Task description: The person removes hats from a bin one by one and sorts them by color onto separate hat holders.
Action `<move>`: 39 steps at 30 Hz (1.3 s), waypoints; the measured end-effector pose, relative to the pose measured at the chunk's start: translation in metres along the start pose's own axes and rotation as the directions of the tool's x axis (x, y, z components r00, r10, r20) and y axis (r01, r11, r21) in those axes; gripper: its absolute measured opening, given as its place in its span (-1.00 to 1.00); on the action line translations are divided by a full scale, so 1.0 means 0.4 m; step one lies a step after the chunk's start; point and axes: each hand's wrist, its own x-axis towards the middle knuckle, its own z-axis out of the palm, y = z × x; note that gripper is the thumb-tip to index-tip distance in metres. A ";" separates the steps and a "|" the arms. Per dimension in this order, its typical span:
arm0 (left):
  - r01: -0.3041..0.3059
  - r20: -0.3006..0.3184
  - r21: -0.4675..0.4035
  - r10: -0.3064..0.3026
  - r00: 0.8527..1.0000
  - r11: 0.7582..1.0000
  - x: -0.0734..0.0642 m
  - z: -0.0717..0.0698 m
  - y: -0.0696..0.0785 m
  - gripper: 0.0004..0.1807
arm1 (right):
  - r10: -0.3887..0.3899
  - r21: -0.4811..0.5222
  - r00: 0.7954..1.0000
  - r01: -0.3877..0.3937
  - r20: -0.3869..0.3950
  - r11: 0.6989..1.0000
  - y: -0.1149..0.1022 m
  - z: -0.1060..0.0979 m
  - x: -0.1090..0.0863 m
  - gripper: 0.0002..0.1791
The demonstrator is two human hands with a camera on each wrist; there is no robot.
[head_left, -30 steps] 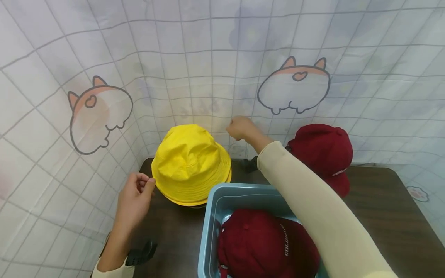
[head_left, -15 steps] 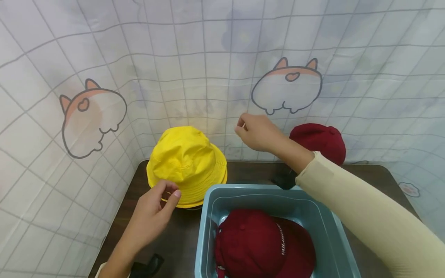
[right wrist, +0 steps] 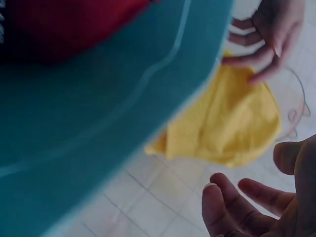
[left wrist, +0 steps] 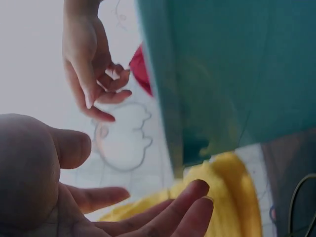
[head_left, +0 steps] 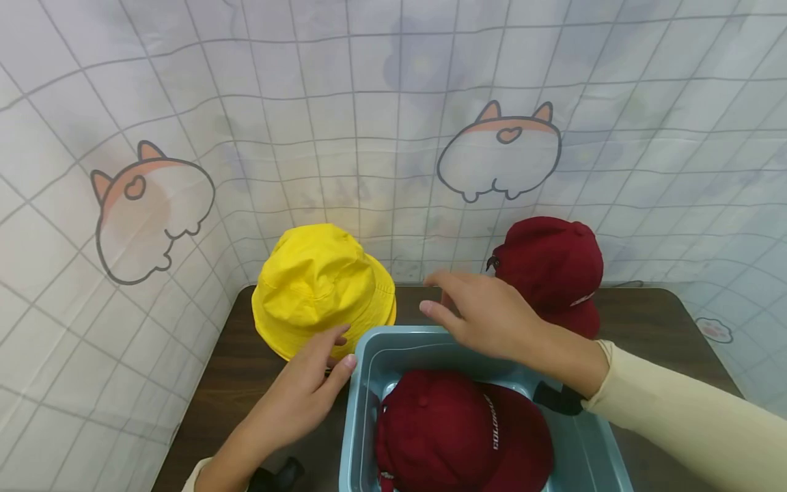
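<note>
My left hand [head_left: 301,393] hovers beside the blue basin's left rim, in front of the yellow bucket hat [head_left: 320,277], its fingers loosely spread and holding nothing. Above the back rim of the blue basin [head_left: 393,335] is my right hand [head_left: 486,311], empty, thumb and fingers apart. A dark red cap [head_left: 443,430] with white lettering lies inside the basin. Behind my right forearm, a second dark red cap [head_left: 550,263] sits at the back of the table. In the right wrist view, the yellow hat [right wrist: 232,118] shows past the basin rim, with my left hand [right wrist: 276,29] close by.
The dark wooden table [head_left: 652,328] ends against a white gridded cloth [head_left: 369,102] with cartoon animal prints, which hangs behind and on the left. A second yellow brim edge shows under the yellow hat at its right side.
My right hand has come down and nearer from the cloth, toward the basin's back rim, its fingers opening. My left hand has moved right, from the hat's left side to the basin's left rim.
</note>
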 end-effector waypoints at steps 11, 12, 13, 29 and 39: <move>0.028 0.073 -0.084 -0.022 0.997 0.996 -0.026 0.055 0.024 -0.16 | -0.206 -0.149 0.979 0.202 -0.009 0.968 0.007 0.099 -0.098 -0.45; 0.035 0.075 -0.093 -0.028 0.997 0.995 -0.028 0.060 0.024 -0.16 | -0.219 -0.162 0.976 0.216 -0.001 0.963 0.005 0.105 -0.104 -0.45; 0.042 0.080 -0.102 -0.034 0.996 0.994 -0.029 0.064 0.024 -0.15 | -0.228 -0.173 0.974 0.226 0.011 0.959 0.003 0.111 -0.109 -0.45; 0.118 0.216 -0.192 -0.076 0.974 0.974 -0.043 0.102 -0.006 -0.15 | -0.284 -0.159 0.932 0.323 0.226 0.933 -0.031 0.169 -0.131 -0.46; 0.149 0.254 -0.238 -0.087 0.963 0.960 -0.045 0.106 -0.012 -0.20 | -0.291 -0.216 0.916 0.355 0.276 0.910 -0.041 0.180 -0.131 -0.54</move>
